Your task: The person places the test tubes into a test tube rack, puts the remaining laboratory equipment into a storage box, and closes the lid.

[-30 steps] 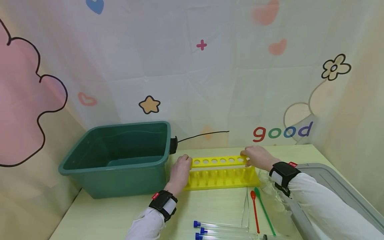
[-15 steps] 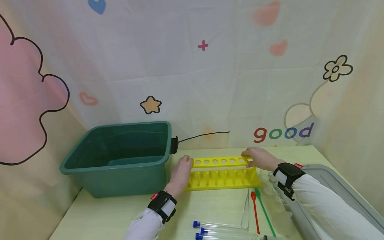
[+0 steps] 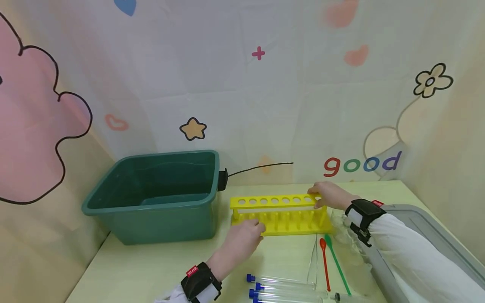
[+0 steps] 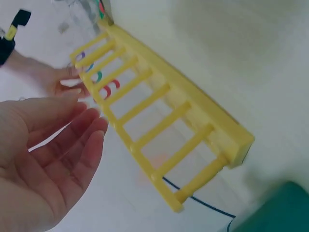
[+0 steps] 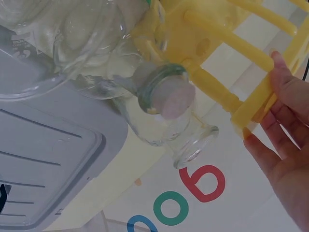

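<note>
A yellow test tube rack (image 3: 280, 202) with a row of round holes and pegs stands on the table in the head view. At the right end of its top bar my right hand (image 3: 327, 195) grips it; the right wrist view shows the thumb on one side of the bar and fingers on the other. My left hand (image 3: 244, 240) is in front of the rack. In the left wrist view its fingers (image 4: 82, 159) are loosely bent, holding nothing, apart from the rack. Several clear test tubes (image 3: 288, 290) with blue caps lie nearer me.
A green bin (image 3: 151, 223) stands at left. Tweezers (image 3: 312, 261), a red spoon (image 3: 325, 265) and a green spoon (image 3: 337, 265) lie before the rack. Glassware with a stopper (image 5: 174, 99) is beside the rack's right end, next to a grey lid (image 3: 409, 214).
My left hand has let go of the rack's left end and moved right and toward me, to the rack's front. My right hand stays on the right end.
</note>
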